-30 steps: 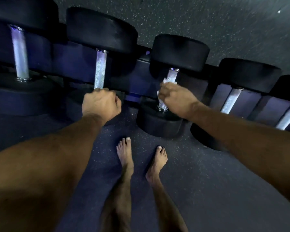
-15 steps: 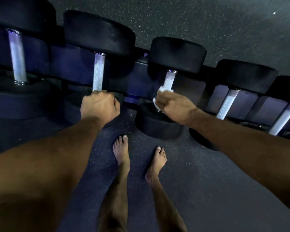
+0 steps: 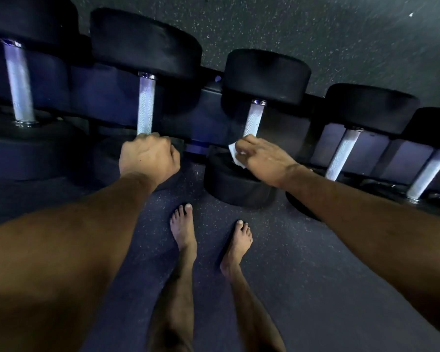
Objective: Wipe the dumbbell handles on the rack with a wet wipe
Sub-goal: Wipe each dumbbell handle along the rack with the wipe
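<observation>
The small white crumpled wet wipe [image 3: 235, 154] sits in the person's right hand [image 3: 261, 158], pinched by curled fingers at the near, lower end of the knurled silver steel handle [image 3: 253, 120] of the third black round-headed dumbbell along the low dark rack [image 3: 206, 100]. The left hand [image 3: 148, 154] is closed in a fist round the bottom of the neighbouring knurled silver handle [image 3: 145, 105], apparently bracing there. The wipe looks light, limp and damp, so it will probably bunch or slide out unless the fingers wrap it fully round the bar. The knurling should drag on the soft sheet and may snag or shred it, so steady strokes along the bar seem wiser than hard twisting. The dumbbells look heavy and rigid, cradled on the rack, and are unlikely to shift under wiping pressure. Further silver handles [image 3: 342, 153] wait to the right, above the speckled dark rubber floor [image 3: 315, 275].
</observation>
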Motion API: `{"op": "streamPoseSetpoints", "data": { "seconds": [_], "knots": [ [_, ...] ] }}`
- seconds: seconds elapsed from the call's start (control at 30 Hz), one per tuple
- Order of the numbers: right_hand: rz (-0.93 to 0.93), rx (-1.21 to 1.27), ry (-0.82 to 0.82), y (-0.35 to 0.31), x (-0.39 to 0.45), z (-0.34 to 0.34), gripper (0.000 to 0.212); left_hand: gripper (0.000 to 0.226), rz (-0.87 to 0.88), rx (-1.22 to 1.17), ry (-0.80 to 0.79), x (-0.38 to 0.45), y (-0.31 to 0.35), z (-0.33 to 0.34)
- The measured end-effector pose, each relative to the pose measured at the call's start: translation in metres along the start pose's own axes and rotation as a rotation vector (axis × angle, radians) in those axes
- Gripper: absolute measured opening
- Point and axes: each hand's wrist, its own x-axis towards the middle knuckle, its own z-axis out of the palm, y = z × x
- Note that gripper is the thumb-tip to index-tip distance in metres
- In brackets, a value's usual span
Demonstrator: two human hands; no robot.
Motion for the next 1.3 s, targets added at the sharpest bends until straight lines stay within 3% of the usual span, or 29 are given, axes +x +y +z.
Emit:
{"op": "streamPoseSetpoints", "data": {
  "seconds": [0.07,0.17,0.3,0.47,0.73,0.93,1.1,1.3],
  "knots": [
    [-0.013,0.011,0.003,0.006,0.001,0.000,0.017,0.032,0.000,-0.003,-0.002,0.000,0.000,0.001],
    [0.176,0.020,0.110,0.032,0.016,-0.014,0.014,0.033,0.007,-0.009,-0.001,0.001,0.000,0.001],
    [0.325,0.107,0.155,0.032,0.017,-0.007,0.026,0.033,0.013,-0.008,0.001,0.001,-0.001,0.000],
    [0.502,0.407,0.261,0.000,-0.009,0.025,0.019,0.032,0.009,-0.019,-0.006,0.001,0.000,0.000],
    [0.882,0.591,0.542,0.012,0.028,-0.012,0.021,0.033,0.016,-0.021,-0.006,0.000,0.000,-0.001],
    [0.902,0.686,0.305,-0.025,-0.005,0.020,0.010,0.032,0.013,-0.024,0.000,0.001,0.000,0.000],
    [1.097,0.687,0.520,-0.003,0.027,-0.014,0.019,0.032,0.012,-0.027,-0.003,0.000,0.000,0.001],
    [1.122,0.724,0.407,-0.012,0.026,-0.007,0.025,0.032,0.013,-0.021,-0.001,0.001,0.000,0.000]
  ]
}}
